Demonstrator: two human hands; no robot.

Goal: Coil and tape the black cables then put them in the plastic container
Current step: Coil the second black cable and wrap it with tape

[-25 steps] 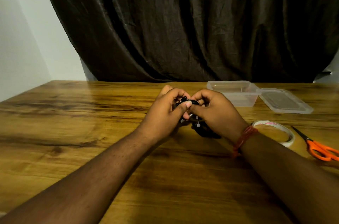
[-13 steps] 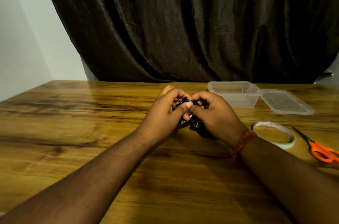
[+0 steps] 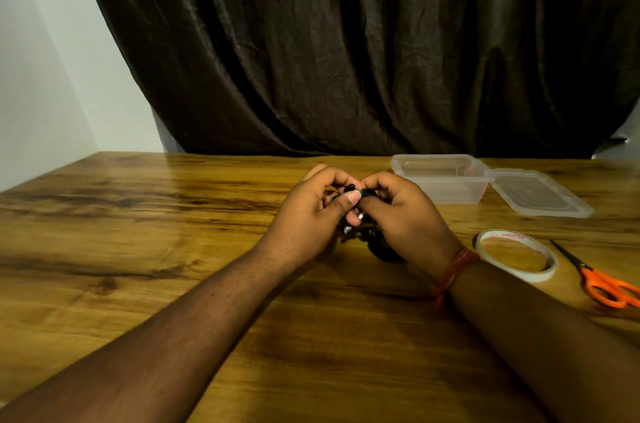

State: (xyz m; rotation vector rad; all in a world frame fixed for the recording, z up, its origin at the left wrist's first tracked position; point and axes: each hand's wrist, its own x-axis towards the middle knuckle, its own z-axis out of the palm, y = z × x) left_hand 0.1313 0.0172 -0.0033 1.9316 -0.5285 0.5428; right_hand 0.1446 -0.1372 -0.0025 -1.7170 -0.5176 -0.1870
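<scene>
Both hands were bunched together over the middle of the wooden table point(image 3: 145, 249), working a small bundle of black cables point(image 3: 367, 193) between them. The left hand point(image 3: 308, 215) had its fingers curled round the bundle with the thumb pressed flat on top, which looked to me like pinning the loops so they couldn't spring open. The right hand point(image 3: 405, 215) was curled round the other side, fingertips pinching the cable near the top, probably feeding or tightening a turn. More of the bundle hung below the hands, close to the tabletop, with what seemed to be little metal plug ends poking out, though it was too dark there to be sure. Everything else was parked to the person's right, within easy reach: the tape roll point(image 3: 516, 254) lay flat just beside the right wrist, the orange scissors point(image 3: 602, 284) past it, and further back the clear plastic container point(image 3: 440, 177) stood open with its lid point(image 3: 540, 192) lying right next to it. I couldn't see any tape on the cables yet, so my guess was the coiling wasn't finished.
</scene>
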